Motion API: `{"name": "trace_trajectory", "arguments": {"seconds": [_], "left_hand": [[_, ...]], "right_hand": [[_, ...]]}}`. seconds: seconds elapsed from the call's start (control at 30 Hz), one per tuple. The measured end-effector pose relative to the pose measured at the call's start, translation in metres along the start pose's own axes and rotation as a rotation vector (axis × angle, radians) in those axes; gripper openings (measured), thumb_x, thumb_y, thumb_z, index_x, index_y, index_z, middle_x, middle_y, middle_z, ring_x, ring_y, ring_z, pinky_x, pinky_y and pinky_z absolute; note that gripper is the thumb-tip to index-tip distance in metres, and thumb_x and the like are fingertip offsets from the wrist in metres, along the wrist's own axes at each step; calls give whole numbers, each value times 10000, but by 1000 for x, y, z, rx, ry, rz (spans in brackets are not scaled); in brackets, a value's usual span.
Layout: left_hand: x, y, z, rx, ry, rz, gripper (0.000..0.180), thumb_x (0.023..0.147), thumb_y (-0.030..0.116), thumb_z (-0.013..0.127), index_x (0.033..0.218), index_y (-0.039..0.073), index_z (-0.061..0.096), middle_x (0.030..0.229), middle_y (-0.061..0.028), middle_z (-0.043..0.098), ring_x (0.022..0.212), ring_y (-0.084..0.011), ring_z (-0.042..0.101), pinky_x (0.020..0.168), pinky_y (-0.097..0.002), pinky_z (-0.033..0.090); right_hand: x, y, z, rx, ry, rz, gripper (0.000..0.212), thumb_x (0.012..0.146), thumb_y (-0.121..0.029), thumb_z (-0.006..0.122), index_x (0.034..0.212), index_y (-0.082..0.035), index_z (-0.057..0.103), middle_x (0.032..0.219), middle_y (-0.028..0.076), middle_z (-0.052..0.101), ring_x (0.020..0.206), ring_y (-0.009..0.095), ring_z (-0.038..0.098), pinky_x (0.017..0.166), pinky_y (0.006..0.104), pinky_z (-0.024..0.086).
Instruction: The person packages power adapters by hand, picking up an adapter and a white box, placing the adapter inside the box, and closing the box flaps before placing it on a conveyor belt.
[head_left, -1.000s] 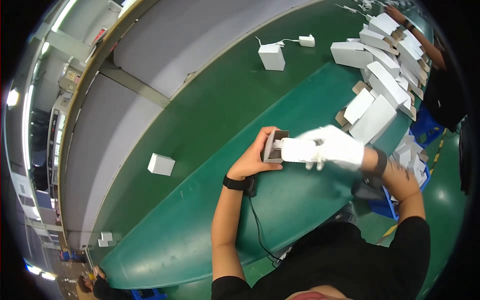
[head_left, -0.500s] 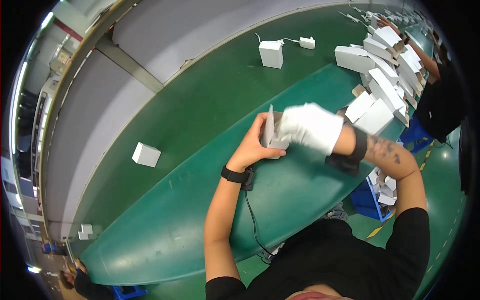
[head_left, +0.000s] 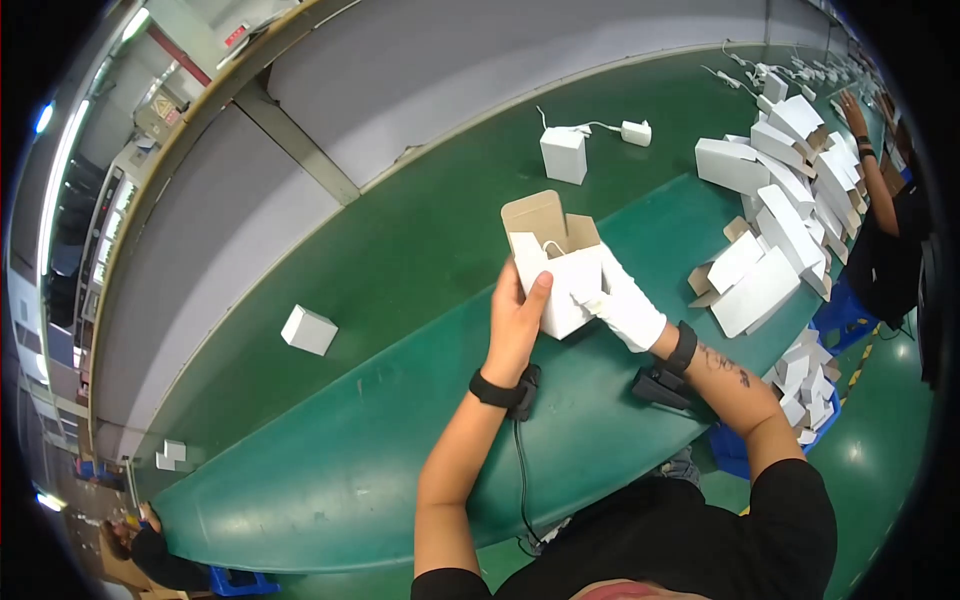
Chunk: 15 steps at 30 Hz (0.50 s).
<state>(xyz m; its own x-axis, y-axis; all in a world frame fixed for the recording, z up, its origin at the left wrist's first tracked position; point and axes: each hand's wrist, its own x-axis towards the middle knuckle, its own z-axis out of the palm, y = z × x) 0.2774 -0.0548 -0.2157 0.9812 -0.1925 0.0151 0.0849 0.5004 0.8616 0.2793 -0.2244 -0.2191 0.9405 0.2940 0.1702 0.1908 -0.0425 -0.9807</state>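
A small white cardboard box [head_left: 563, 308] is up off the bench between my hands. Its brown-lined flaps stand open at the top, and a bit of white cord [head_left: 552, 246] shows at the opening. My bare left hand [head_left: 517, 318] grips the box's left side, thumb across the front. On the right side, my white-gloved right hand [head_left: 627, 308] clasps the box, with its fingertips at the front face; part of that hand is hidden behind the box.
Farther back on the green bench [head_left: 400, 440] stands a closed white box [head_left: 564, 157] beside a corded white adapter [head_left: 636, 133]. Another box [head_left: 309, 330] sits at left. Open boxes [head_left: 765, 285] pile up at right, above a blue bin [head_left: 733, 452]. A co-worker's hand [head_left: 853, 113] is beyond.
The box has been raised and tilted, so its open top now shows. My gloved right hand, blurred above the box before, now holds its right side. The whole view has shifted slightly.
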Motion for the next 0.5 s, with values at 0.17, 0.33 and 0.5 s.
{"name": "trace_trajectory", "arguments": {"seconds": [0.17,0.33,0.5], "left_hand": [[-2,-15,-1,435,85,389,589,839,75,687,1332,12,371,1275,-154,539,1150,-227,548,940,-340,460],[0,-13,0,679,91,422,564,830,56,678,1335,66,428,1272,-147,543,1152,-222,550,920,-332,472],[7,-6,-17,759,-50,300,505,803,48,689,1284,97,540,1285,-123,532,1133,-212,555,906,-321,479]], "right_hand": [[3,15,6,-214,120,-231,787,861,-240,627,1503,-180,174,1163,137,519,1047,291,544,919,355,449],[2,30,-2,-295,87,-135,711,880,-207,585,1488,-188,217,1188,143,500,1069,313,542,924,366,450],[4,36,-5,-421,27,-78,660,875,-230,595,1449,-118,289,1329,152,470,1189,283,509,994,364,417]]}}
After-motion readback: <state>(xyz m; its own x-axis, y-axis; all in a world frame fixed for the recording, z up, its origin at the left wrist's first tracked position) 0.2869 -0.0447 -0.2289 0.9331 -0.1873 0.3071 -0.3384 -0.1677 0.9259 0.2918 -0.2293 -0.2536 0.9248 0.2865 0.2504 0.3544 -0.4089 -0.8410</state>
